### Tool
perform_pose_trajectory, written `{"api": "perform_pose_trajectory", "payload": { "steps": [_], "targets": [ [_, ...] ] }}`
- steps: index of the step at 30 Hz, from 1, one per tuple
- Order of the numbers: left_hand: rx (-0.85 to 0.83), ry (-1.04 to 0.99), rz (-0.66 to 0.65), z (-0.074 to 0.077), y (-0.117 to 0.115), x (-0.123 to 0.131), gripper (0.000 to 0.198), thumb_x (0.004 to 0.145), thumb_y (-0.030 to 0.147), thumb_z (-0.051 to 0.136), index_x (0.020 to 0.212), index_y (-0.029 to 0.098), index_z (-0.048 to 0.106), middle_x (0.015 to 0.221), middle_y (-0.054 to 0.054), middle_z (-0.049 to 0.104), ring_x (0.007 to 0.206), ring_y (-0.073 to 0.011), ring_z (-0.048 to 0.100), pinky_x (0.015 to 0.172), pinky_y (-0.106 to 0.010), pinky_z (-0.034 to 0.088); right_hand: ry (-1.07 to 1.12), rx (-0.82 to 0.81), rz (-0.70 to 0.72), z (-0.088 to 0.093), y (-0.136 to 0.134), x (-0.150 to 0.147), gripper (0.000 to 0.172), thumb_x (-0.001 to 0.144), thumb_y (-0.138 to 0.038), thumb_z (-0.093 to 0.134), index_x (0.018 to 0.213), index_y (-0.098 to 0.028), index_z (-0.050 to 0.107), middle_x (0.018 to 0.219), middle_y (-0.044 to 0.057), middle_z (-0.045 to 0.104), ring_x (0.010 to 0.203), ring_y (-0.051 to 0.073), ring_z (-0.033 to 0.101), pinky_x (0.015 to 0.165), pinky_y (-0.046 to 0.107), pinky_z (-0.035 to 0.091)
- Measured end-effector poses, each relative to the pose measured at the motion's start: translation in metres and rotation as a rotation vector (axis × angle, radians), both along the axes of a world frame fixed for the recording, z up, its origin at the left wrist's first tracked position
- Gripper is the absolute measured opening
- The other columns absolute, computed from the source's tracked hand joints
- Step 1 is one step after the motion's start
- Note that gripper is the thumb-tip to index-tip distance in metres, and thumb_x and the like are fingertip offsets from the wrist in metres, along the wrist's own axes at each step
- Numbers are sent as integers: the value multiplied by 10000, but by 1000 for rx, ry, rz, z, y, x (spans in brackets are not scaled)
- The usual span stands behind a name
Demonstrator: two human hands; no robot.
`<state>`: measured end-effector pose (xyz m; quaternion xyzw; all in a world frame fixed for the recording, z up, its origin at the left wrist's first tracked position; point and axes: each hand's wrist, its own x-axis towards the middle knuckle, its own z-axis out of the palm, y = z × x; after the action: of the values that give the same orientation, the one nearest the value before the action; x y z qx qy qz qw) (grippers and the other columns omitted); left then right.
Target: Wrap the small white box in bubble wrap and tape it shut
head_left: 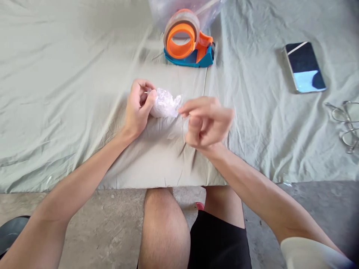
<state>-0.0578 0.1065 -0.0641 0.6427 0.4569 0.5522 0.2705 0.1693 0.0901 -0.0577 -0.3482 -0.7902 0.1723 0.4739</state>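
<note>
Left hand (pixel 140 106) pinches plastic bundle (pixel 164 104) | seemingly wrapped already | right hand (pixel 210 121) half-curled at its edge, grip unclear | tape dispenser (pixel 193 43) unheld beyond

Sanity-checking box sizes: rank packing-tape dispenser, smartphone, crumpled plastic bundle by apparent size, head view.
1. Packing-tape dispenser
2. Smartphone
3. Crumpled plastic bundle, judged by its visible part; the left hand covers some of it.
</note>
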Motion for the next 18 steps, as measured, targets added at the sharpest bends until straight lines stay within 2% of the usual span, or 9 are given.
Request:
{"api": "perform_pose_trajectory", "payload": {
  "steps": [3,5,7,9,12,13,15,17,18],
  "targets": [
    [180,165,16,10,-9,4,311,1213,687,617,1283,412,742,1400,-52,778,1321,-306,779,1090,-510,644,315,-90,-288,-2,9,-10,240,1182,-494,440,1146,-354,631,1055,83,760,913,303,786,841,494,695],
    [269,284,-19,14,-14,4,367,1252,651,525,1212,402,791,1446,-38,795,1354,-309,780,1148,-545,621,380,-171,-334,2,17,-14,223,1195,-524,493,1224,-352,632,1132,90,749,1014,315,806,877,492,698],
    [277,354,-65,15,-17,3,481,1243,722,460,1181,395,808,1431,-38,820,1350,-333,791,1146,-571,615,371,-229,-349,11,25,-15,154,1204,-494,550,1217,-352,609,1162,76,745,1052,290,804,886,464,704],
    [244,408,-80,14,-18,3,563,1197,829,444,1242,388,792,1456,-59,819,1379,-366,779,1151,-593,614,324,-292,-351,27,33,-11,88,1209,-356,593,1136,-344,546,1141,40,739,1000,216,777,885,398,712],
    [256,466,-61,12,-18,3,558,1141,837,574,1290,330,752,1470,-104,806,1386,-388,765,1144,-623,625,313,-385,-350,58,36,4,382,1189,-119,581,965,-361,390,1038,2,714,888,123,702,855,286,695],
    [273,469,-58,11,-17,2,530,1126,808,626,1296,319,745,1461,-107,805,1369,-390,767,1127,-634,629,291,-410,-304,69,34,12,411,1192,-109,584,951,-369,378,1052,7,720,927,115,709,873,275,694],
    [292,441,-65,8,-14,2,479,1084,772,698,1319,357,746,1446,-71,803,1331,-385,764,1098,-661,627,266,-372,-221,91,21,33,381,1164,-121,668,959,-355,448,1042,9,718,946,140,729,865,312,686],
    [253,393,-83,5,-11,1,413,1055,775,709,1351,490,744,1440,14,797,1320,-364,738,1103,-692,610,245,-314,-116,106,-5,59,322,1054,-109,818,969,-318,589,965,4,696,861,190,728,801,379,669],
    [220,368,-90,5,-10,1,377,1045,784,702,1352,569,733,1432,57,792,1325,-356,717,1115,-711,597,190,-330,-84,110,-22,73,276,1031,-185,897,986,-314,657,971,11,715,864,218,724,789,411,662]
  ]
}}
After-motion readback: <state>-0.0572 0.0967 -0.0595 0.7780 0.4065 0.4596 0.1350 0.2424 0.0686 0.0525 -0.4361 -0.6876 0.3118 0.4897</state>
